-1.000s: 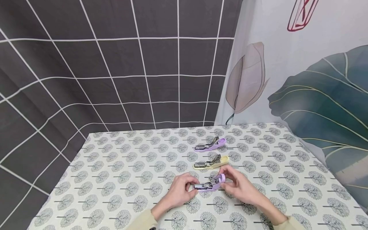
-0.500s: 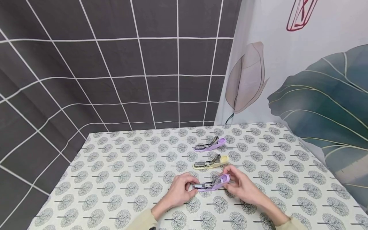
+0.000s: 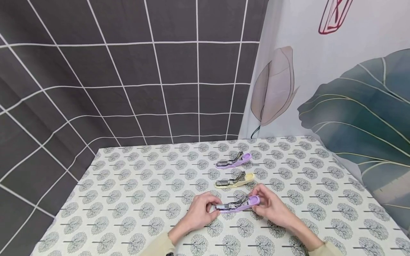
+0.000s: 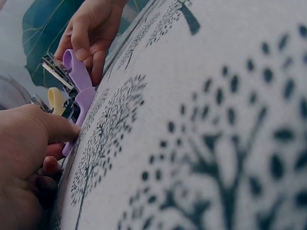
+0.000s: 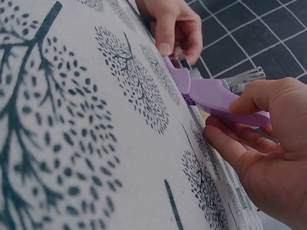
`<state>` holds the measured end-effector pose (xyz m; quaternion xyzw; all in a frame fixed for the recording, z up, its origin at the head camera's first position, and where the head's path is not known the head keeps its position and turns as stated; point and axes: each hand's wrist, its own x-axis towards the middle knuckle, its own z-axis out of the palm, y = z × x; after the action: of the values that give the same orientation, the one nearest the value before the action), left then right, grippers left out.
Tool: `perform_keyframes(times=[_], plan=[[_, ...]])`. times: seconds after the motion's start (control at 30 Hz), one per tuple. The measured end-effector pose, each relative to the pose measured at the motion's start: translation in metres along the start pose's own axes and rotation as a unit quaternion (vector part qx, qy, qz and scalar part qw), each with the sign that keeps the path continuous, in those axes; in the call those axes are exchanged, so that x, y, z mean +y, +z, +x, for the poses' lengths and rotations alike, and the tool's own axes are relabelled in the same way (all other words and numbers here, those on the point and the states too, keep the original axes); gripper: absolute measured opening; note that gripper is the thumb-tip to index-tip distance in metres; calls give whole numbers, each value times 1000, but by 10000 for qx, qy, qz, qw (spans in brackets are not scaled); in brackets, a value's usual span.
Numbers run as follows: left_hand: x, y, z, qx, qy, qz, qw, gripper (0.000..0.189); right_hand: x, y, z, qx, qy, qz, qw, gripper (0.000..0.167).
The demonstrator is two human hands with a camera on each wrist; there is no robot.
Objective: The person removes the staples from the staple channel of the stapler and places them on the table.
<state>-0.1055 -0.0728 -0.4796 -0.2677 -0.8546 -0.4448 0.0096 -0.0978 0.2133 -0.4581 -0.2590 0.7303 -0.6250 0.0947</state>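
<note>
A purple stapler (image 3: 246,205), its cover swung up and back from the metal magazine, lies between my hands near the front of the table. My left hand (image 3: 202,210) pinches its left end; in the left wrist view the thumb presses there close to the cloth. With thumb and fingers, my right hand (image 3: 271,206) grips the rounded end of the cover, and the right wrist view shows the thumb on the purple plastic (image 5: 211,96). Just behind it rests a yellow stapler (image 3: 248,178), spread apart in the same way. A second purple stapler (image 3: 238,164) lies farthest back.
A tree-print cloth (image 3: 134,185) covers the table. Beside the far purple stapler lies a small grey strip (image 3: 255,164). Behind the table hang a dark gridded curtain (image 3: 173,96) and a white curtain (image 3: 307,71) with leaf prints.
My right hand has moved slightly right, tilting the purple stapler's cover lower and farther back from the magazine. My left hand has stayed in place on the other end.
</note>
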Motion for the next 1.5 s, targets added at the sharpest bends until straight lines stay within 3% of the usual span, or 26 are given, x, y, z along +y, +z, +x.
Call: perform_keyframes(times=[0.53, 0.63, 0.87, 1.0, 1.13, 1.3, 1.4, 1.5], plan=[[0, 0, -2, 5, 14, 33, 10000, 27, -8, -1, -7, 287, 734, -153, 9968, 37], [0, -1, -2, 21, 26, 30, 10000, 28, -11, -1, -9, 403, 758, -416, 9954, 41], [2, -2, -2, 32, 49, -15, 10000, 28, -23, 2, -9, 1059, 323, -1314, 9851, 41], [1, -1, -1, 38, 94, -52, 9999, 29, -31, 4, -6, 1599, 42, -1409, 9770, 39], [2, -1, -1, -5, -14, -48, 10000, 28, -36, 7, -4, 1885, -268, -1433, 9712, 41], [3, -2, -1, 9, -3, -98, 10000, 30, -41, 15, 0, 1956, -875, -1535, 9646, 39], [3, -2, -1, 27, 44, -107, 9999, 30, -42, 19, 4, 1761, -1238, -1441, 9659, 33], [3, -2, -1, 18, 42, -92, 9999, 29, -42, 24, 6, 1465, -1347, -1303, 9713, 26]])
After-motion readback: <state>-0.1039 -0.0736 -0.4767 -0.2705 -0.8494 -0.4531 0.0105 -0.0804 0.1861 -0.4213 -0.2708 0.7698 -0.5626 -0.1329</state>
